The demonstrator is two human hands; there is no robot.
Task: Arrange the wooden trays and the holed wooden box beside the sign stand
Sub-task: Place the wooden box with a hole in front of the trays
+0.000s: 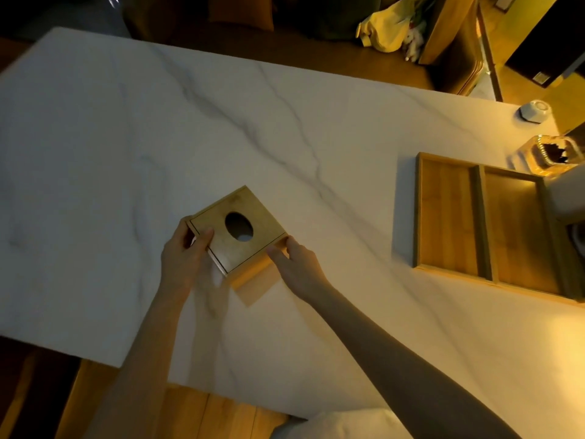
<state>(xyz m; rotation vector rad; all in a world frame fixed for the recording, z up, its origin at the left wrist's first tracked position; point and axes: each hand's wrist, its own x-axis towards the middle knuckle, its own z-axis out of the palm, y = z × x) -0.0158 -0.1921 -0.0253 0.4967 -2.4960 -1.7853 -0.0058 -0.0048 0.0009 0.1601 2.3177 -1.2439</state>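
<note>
On the white marble table [126, 137], two wooden trays [484, 226] lie side by side touching at the right edge, while near the middle the holed wooden box [237, 229] is clasped at opposite corners by the left hand [185, 258] and right hand [297, 267].

No readable text — no labels, brands, numbers, signs
</note>
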